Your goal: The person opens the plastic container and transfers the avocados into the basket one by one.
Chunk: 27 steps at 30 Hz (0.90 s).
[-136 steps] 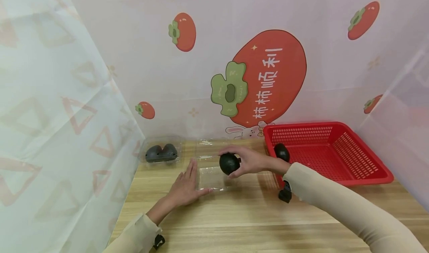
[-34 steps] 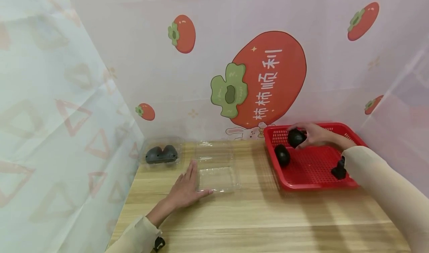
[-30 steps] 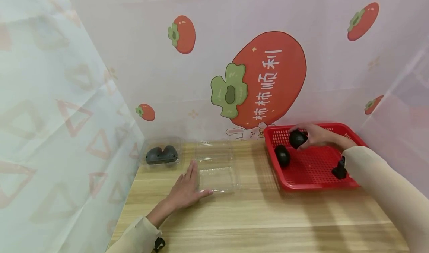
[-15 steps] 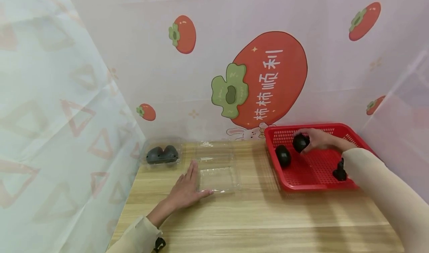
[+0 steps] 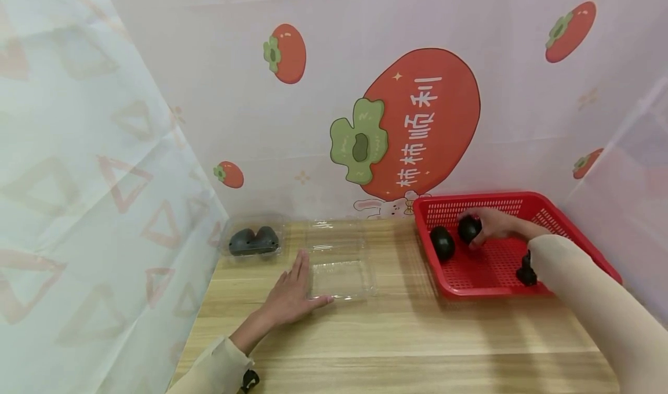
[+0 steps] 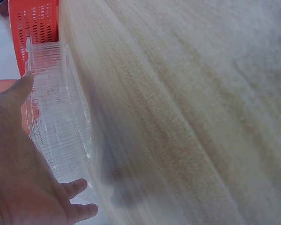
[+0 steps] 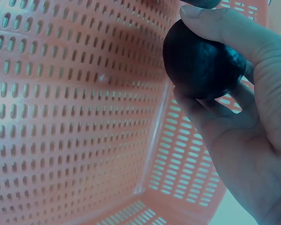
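Observation:
My right hand [image 5: 494, 224] grips a dark, rounded avocado [image 5: 469, 229] inside the red plastic basket [image 5: 464, 293]. In the right wrist view, the thumb and curled fingers wrap the avocado [image 7: 201, 61] from opposite sides. A second avocado [image 5: 442, 244] lies by the basket's left wall, just left of the held one. My left hand [image 5: 288, 298] has its fingers straight and thumb spread at the left front corner of a clear plastic clamshell box [image 5: 339, 278]. The box lies open with nothing inside. In the left wrist view, the thumb lies along the box's side [image 6: 56, 112].
Another clear box [image 5: 253, 217] stands at the back left, with two dark avocados [image 5: 254, 241] in it. All of it rests on a wood-grain table [image 5: 396, 336]. A printed backdrop [image 5: 313, 121] rises behind, and white sheets [image 5: 115, 208] close off the sides.
My right hand has carried the avocado from above the clear box rightward into the basket, lowering it over the last second. The left hand has stayed at the box.

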Motion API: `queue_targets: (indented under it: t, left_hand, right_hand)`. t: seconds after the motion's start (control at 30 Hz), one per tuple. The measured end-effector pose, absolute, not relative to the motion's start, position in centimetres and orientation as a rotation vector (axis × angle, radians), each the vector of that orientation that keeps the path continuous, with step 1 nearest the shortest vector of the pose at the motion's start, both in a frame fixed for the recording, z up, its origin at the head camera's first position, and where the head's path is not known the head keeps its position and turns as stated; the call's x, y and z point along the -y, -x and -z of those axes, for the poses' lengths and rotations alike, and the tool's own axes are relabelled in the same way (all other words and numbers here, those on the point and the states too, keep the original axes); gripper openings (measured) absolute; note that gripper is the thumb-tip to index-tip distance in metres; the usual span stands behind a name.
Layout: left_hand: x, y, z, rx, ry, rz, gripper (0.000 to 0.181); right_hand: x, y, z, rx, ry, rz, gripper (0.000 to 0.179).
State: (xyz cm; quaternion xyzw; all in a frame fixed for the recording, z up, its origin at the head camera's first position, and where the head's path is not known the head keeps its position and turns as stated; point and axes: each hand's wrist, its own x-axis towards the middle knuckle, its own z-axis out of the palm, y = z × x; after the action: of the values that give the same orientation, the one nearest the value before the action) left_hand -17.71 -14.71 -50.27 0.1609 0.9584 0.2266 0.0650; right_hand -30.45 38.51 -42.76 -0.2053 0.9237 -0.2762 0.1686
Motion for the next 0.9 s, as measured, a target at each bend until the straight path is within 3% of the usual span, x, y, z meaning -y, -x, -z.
queue_targets:
  t: [0.9]
  left_hand:
    - [14.6,17.5,50.1,-2.88,-0.465,-0.706,0.123]
  right_hand:
    - [-37.3,30.6,42.8,-2.495,0.541,0.703,0.076]
